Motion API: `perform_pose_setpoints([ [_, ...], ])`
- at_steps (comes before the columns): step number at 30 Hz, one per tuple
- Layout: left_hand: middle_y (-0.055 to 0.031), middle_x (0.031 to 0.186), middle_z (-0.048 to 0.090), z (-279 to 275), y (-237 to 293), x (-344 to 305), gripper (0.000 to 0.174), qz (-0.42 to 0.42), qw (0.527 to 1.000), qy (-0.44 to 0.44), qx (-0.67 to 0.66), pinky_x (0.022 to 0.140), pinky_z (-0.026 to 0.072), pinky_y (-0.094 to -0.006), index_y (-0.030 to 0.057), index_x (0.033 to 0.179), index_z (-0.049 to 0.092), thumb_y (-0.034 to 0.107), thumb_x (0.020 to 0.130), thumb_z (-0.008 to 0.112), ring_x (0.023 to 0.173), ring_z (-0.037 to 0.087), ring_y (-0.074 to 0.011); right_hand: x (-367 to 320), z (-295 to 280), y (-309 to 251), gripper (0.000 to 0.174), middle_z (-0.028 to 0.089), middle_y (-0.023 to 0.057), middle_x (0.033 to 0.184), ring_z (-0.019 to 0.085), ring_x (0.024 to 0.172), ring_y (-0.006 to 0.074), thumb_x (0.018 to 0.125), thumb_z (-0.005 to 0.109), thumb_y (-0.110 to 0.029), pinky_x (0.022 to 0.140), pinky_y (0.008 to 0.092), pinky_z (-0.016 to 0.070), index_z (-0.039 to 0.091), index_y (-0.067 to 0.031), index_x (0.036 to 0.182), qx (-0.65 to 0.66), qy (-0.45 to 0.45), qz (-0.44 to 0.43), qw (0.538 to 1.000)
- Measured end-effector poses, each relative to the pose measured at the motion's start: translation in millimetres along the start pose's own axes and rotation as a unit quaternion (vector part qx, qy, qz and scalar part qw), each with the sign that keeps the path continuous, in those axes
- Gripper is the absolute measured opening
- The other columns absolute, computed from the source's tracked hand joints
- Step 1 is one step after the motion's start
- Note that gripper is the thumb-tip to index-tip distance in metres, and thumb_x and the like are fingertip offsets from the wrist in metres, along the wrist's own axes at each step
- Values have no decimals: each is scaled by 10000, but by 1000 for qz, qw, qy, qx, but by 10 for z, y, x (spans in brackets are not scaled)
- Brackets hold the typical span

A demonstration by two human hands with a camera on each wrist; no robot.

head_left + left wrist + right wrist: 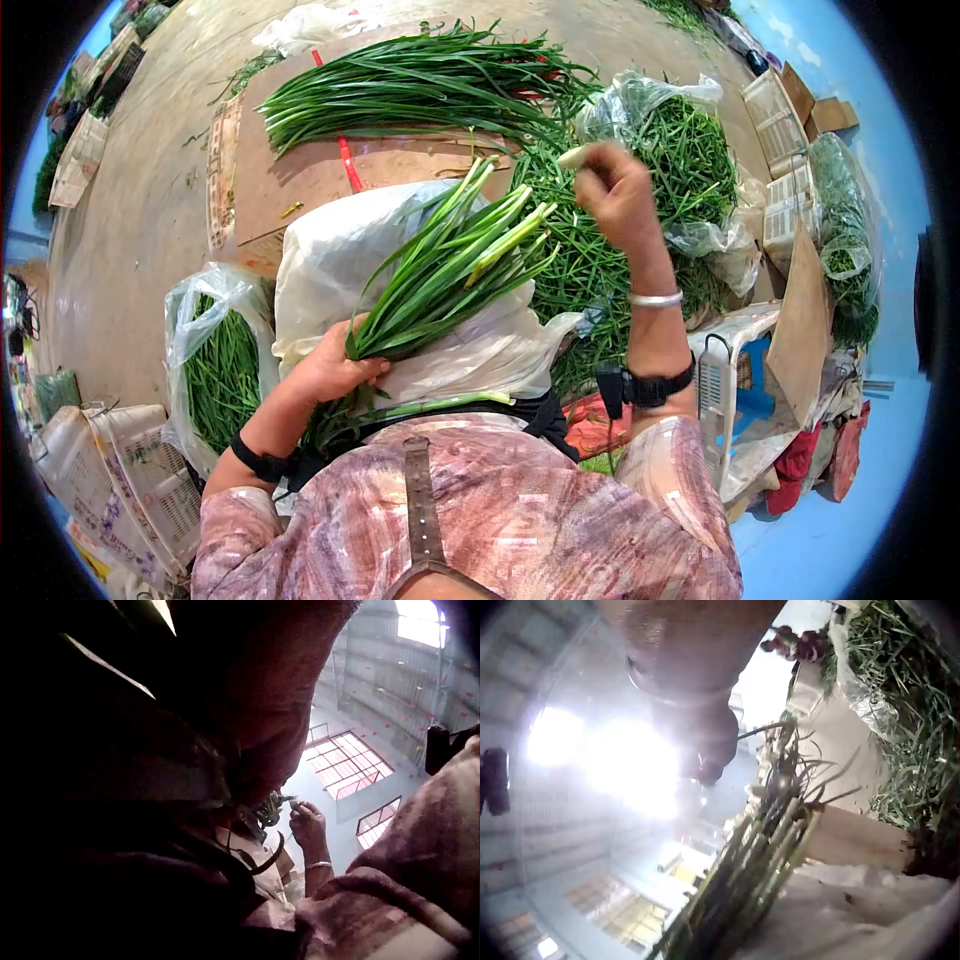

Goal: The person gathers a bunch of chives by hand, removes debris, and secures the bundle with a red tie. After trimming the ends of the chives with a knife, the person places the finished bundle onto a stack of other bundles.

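While the left hand (338,366) grips a bunch of garlic chives (440,275) near the centre of the head view, its pale stem ends (525,222) fanned towards 2 o'clock, the right hand (618,192) is raised at 2 o'clock, its fingertips pinching a small pale piece (573,157). If the bunch is being cleaned, as it seems, a left grip among the leaves — firm, not crushing — should leave the stem ends spread, and stripping one stalk at a time ought to spare the rest; waste is best dropped well clear of the neat pile (400,90) near 12 o'clock. Only the head view shows a lone stalk (450,403) near 6 o'clock. The left wrist view, mostly dark, does catch the pale piece; in the right wrist view, glare obscures those fingertips, though the stem ends stand close up.
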State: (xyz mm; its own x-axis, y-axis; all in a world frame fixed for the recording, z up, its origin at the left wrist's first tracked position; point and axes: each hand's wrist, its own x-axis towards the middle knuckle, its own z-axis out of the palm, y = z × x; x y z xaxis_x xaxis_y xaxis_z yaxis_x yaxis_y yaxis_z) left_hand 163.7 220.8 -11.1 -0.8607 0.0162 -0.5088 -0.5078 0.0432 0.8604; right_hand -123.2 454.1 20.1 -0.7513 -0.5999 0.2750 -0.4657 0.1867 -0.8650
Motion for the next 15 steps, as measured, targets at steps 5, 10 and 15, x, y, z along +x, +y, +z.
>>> perform_pose_setpoints([
  [5, -27, 747, 586, -70, -23, 37, 303, -37, 999, -17, -21, 574, 455, -257, 23, 1010, 509, -15, 742, 643, 622, 542, -103, -368, 387, 15, 299, 599, 89, 1035, 608, 811, 219, 677, 686, 19, 673, 301, 523, 614, -64, 955, -250, -118, -158, 948],
  [10, -42, 765, 596, -108, -21, 24, 325, -24, 996, -34, -75, 580, 461, -254, 18, 1012, 516, -17, 722, 657, 627, 551, -116, -292, 262, 199, 137, 645, 83, 853, 602, 651, 144, 763, 634, 19, 555, 246, 500, 635, -12, 896, 5, -94, -49, 994],
  [15, -49, 777, 595, -122, 27, 39, 325, -19, 993, -57, -106, 591, 469, -256, 15, 1010, 518, -17, 719, 658, 637, 561, -123, -284, 56, 443, 108, 645, 72, 766, 496, 483, 50, 854, 601, -79, 411, 165, 384, 617, -7, 933, 382, 32, 220, 897],
])
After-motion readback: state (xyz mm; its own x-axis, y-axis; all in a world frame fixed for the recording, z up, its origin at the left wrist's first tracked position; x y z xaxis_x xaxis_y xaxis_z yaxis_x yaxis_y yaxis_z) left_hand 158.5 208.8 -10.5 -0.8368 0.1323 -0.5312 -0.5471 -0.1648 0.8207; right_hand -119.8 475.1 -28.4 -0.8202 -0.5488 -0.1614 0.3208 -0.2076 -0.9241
